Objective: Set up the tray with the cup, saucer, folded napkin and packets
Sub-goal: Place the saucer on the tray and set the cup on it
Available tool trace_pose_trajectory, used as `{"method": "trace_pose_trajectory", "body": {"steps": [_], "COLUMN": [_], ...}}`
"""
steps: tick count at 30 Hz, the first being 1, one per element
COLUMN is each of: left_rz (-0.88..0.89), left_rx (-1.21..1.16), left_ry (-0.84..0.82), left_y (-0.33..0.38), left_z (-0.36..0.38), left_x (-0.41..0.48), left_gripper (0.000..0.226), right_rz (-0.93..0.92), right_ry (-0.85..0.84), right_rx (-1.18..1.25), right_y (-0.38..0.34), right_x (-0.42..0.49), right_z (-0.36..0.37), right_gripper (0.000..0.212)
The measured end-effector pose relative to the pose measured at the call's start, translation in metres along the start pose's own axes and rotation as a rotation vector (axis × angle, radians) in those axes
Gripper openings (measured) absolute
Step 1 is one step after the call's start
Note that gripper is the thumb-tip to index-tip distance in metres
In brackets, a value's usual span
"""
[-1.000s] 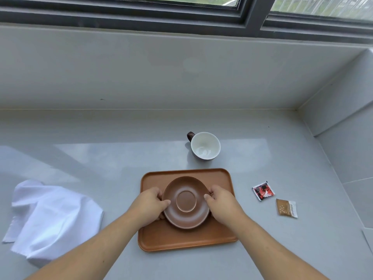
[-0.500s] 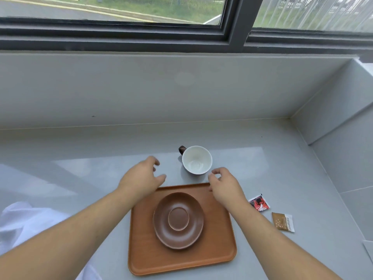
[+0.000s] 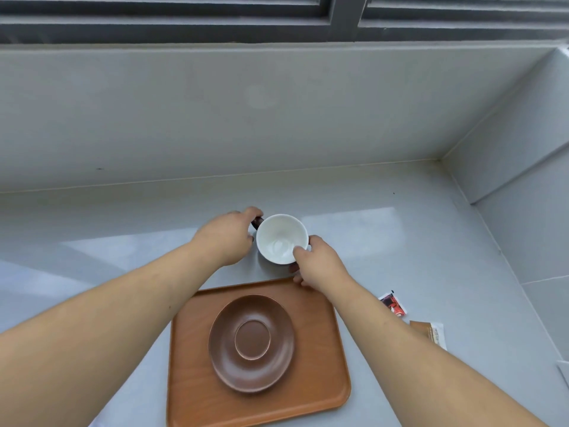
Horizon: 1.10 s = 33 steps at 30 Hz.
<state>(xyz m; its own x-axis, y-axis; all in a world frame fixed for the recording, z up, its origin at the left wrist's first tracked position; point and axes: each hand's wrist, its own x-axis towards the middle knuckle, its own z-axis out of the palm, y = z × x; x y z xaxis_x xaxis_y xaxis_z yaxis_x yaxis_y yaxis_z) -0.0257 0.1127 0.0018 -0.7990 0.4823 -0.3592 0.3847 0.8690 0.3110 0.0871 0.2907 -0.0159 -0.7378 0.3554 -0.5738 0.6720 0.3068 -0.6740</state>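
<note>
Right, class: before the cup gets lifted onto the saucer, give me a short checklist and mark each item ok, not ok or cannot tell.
1. Saucer lies flat on the tray, centre ring bare: ok.
2. Cup stands upright and looks empty: ok.
3. Left hand is at the cup's handle side: ok.
4. Right hand grips the rim, thumb inside: ok.
5. Grip firm enough to lift: cannot tell.
6. Red packet and brown packet lie clear of the path: ok.
</note>
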Motion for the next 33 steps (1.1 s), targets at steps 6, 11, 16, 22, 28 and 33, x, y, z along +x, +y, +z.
{"method": "trace_pose_trajectory", "body": {"steps": [6, 11, 16, 22, 28, 33], "left_rz": [-0.003, -0.025, -0.036, 0.031, 0.018, 0.005], "left_rx": [-0.102, -0.104, -0.128, -0.159, -0.188, -0.211], "left_ry": [0.028, 0.042, -0.019, -0.081, -0.116, -0.103], "left_y": [-0.006, -0.027, -0.043, -0.046, -0.043, -0.040], "left_z": [-0.002, -0.003, 0.007, 0.030, 0.053, 0.061], "left_x": [-0.025, -0.073, -0.126, -0.167, -0.184, -0.188], "left_gripper": [0.037, 0.010, 0.008, 0.009, 0.007, 0.011], "right_rz": [-0.117, -0.182, -0.219, -0.246, -0.238, -0.235], "right_ry": [0.032, -0.011, -0.053, -0.073, -0.081, -0.084], "right_rx": [-0.094, -0.206, -0.355, -0.443, -0.528, -0.537], "right_y": [-0.010, -0.015, -0.008, 0.008, 0.027, 0.033], "right_x": [-0.013, -0.046, -0.087, -0.113, -0.123, -0.126], "right_z": [0.006, 0.012, 0.025, 0.034, 0.036, 0.036], "right_gripper": [0.023, 0.019, 0.027, 0.026, 0.015, 0.011]}}
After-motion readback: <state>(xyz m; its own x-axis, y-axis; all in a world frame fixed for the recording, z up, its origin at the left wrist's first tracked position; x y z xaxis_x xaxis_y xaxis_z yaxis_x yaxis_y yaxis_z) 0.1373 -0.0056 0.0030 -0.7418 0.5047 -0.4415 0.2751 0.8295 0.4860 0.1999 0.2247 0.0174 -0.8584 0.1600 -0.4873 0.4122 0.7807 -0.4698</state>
